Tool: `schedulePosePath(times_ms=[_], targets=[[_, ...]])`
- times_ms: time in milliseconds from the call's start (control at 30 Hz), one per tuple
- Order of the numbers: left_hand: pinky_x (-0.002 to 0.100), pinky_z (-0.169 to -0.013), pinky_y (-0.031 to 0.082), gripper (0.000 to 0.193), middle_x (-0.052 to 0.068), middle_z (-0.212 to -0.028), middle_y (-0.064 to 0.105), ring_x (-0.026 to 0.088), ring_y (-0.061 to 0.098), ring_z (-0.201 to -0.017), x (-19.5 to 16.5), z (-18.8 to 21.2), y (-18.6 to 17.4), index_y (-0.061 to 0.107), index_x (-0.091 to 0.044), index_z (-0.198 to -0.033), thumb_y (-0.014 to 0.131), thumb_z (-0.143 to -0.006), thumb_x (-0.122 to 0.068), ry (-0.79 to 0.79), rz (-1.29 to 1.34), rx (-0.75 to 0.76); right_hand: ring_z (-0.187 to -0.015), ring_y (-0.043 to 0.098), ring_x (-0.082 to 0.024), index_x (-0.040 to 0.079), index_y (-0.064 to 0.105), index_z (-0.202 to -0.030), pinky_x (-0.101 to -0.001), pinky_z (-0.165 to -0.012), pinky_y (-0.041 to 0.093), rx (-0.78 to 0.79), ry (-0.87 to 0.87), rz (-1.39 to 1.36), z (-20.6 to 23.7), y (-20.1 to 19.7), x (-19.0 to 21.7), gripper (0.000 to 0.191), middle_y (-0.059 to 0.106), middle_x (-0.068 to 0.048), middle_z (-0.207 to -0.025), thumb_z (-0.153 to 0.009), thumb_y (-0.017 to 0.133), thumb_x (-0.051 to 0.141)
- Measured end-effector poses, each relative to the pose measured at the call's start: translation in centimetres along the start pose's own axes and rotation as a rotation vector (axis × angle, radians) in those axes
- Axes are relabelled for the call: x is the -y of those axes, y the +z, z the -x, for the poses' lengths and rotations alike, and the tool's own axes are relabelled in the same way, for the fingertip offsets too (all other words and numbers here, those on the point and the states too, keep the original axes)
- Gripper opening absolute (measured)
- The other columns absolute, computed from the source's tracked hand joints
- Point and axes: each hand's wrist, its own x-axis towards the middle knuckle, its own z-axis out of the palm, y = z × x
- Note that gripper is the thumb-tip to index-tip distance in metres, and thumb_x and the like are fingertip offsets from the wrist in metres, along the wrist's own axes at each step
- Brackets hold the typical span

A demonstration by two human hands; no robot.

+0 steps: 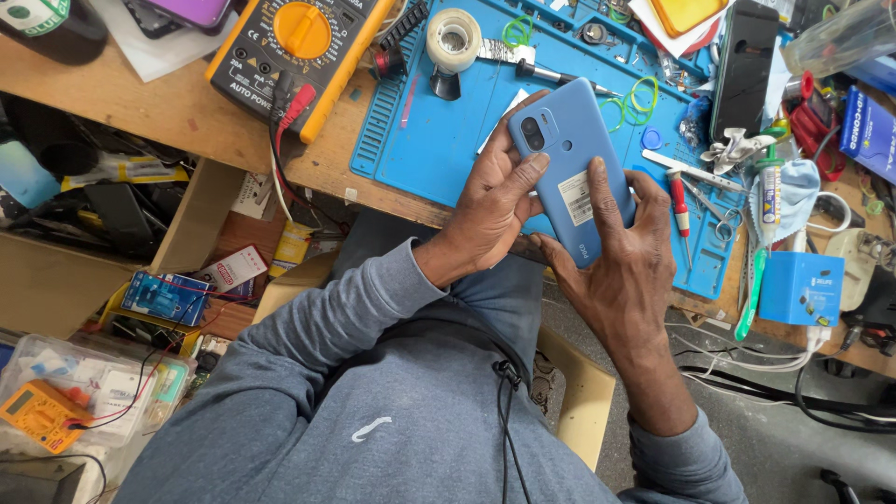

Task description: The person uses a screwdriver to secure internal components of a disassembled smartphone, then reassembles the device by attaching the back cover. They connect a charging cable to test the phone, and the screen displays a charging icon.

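Blue phone sits back-up between both hands, above the near edge of the blue work mat. Left hand cradles its left side, thumb by the camera, steadying it. Right hand pinches the lower end, a finger pressed flat on the back. Red-handled screwdriver lies just right.

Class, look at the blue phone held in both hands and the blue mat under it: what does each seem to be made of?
Phone: likely plastic back, matte blue; it shows an even, soft sheen with no glare. Mat: probably silicone or rubber, matte; it has moulded ridges and shallow compartments. Left hand and right hand grip the phone.
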Motion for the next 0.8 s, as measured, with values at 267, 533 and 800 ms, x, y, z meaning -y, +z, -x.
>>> schedulePosePath(times_ms=[267, 533, 800], targets=[[0.04, -0.099, 0.064, 0.068, 0.016, -0.137, 0.054, 0.018, 0.063, -0.122, -1.3, -0.2, -0.2, 0.011, -0.022, -0.162, 0.048, -0.108, -0.007, -0.039, -0.177, -0.027, -0.098, 0.07, -0.016, 0.003, 0.046, -0.156, -0.0291, -0.083, 0.057, 0.219, 0.456, -0.817, -1.0, -0.5, -3.1, 0.065, 0.072, -0.014, -0.117, -0.097, 0.07, 0.015], [0.037, -0.096, 0.063, 0.065, 0.018, -0.14, 0.056, 0.018, 0.063, -0.119, -2.3, -0.4, -1.0, 0.017, -0.018, -0.164, 0.051, -0.111, -0.005, -0.008, -0.276, 0.008, -0.085, 0.075, -0.015, -0.005, 0.051, -0.148, -0.0279, -0.067, 0.063, 0.291, 0.649, -1.239, 0.2, 2.0, -4.9, 0.06, 0.076, -0.015, -0.106, -0.093, 0.07, 0.011], [0.037, -0.097, 0.065, 0.069, 0.016, -0.134, 0.059, 0.018, 0.065, -0.121, -2.1, -0.7, -0.9, 0.013, -0.012, -0.159, 0.054, -0.104, -0.008, -0.122, -0.266, -0.045, -0.086, 0.074, -0.015, -0.009, 0.057, -0.141, -0.0285, -0.07, 0.063, 0.185, 0.607, -1.32, 1.2, 2.4, -4.4, 0.052, 0.076, -0.014, -0.106, -0.094, 0.072, 0.009]])
